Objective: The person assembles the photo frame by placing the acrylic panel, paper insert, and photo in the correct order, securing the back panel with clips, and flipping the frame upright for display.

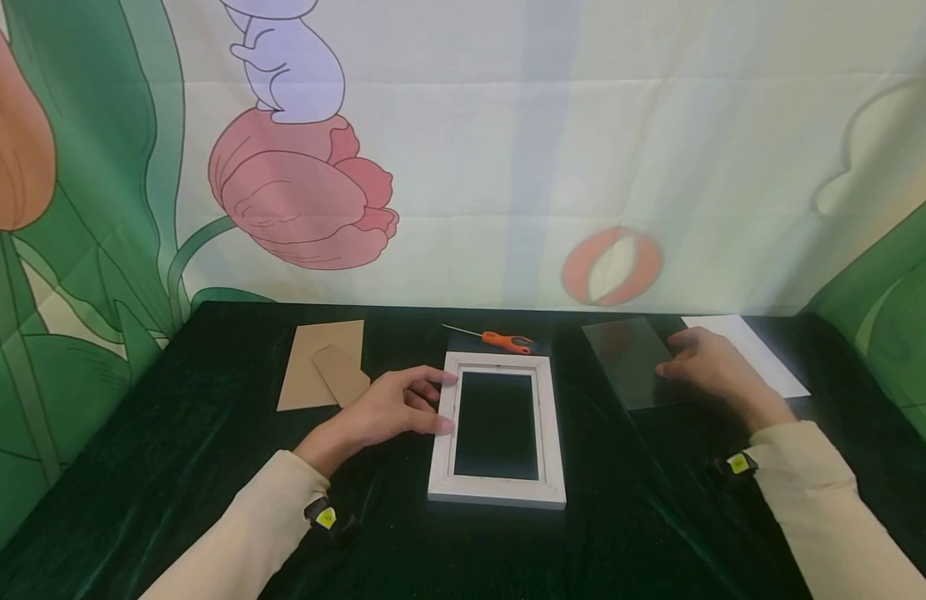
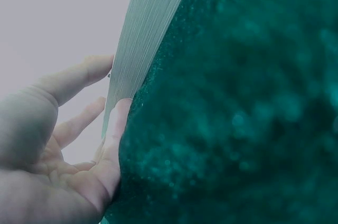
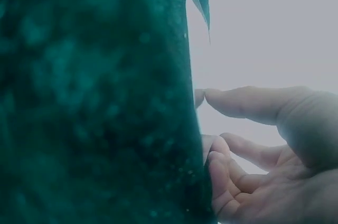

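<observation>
A white picture frame [image 1: 556,433] lies flat on the dark green cloth, its opening showing dark. My left hand [image 1: 398,407] holds its left side, thumb on the lower part and a fingertip higher up. The left wrist view shows the frame's edge [image 2: 145,28] between thumb and fingers. My right hand [image 1: 710,364] is at the right edge of a clear sheet [image 1: 620,354], thumb over it, fingers loosely bent. Whether those fingers reach under the sheet is hidden. A white sheet [image 1: 763,354] lies partly behind this hand.
An orange-handled screwdriver [image 1: 500,339] lies just beyond the frame, beside a dark flat piece [image 1: 463,342]. To the left is a brown backing board [image 1: 312,342] with a smaller brown piece [image 1: 341,373] on it. A printed curtain [image 1: 463,167] hangs behind the cloth-covered table [image 1: 620,533].
</observation>
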Action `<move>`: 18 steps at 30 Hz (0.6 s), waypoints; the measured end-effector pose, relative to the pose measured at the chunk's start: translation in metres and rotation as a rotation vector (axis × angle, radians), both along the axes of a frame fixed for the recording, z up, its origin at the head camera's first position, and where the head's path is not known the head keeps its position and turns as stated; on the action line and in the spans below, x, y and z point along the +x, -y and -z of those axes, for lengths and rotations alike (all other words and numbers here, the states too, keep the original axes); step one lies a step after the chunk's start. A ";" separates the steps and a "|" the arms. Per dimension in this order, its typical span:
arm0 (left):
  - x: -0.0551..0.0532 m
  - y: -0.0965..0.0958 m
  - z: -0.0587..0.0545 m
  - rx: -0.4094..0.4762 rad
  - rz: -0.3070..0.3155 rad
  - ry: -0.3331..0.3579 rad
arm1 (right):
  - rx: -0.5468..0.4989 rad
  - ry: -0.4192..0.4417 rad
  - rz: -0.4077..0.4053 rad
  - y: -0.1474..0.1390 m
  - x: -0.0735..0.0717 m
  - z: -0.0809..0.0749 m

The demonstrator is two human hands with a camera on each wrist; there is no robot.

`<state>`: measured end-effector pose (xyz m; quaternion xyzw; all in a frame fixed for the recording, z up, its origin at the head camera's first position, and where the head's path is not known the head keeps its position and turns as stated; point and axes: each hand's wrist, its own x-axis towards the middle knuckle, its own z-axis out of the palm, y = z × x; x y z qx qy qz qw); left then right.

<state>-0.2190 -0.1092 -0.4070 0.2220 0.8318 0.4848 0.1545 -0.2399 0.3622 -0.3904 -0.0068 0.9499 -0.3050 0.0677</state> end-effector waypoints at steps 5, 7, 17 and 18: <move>0.000 0.001 0.000 0.001 0.001 -0.001 | -0.016 0.012 0.018 -0.001 0.000 0.000; 0.000 0.001 0.000 0.002 0.001 -0.001 | -0.016 0.022 0.022 -0.002 -0.001 0.000; 0.000 0.002 -0.002 -0.007 0.018 0.004 | -0.053 0.080 0.007 -0.009 -0.002 0.000; 0.000 0.003 -0.003 -0.014 0.028 0.004 | -0.060 0.085 0.008 -0.009 -0.002 0.000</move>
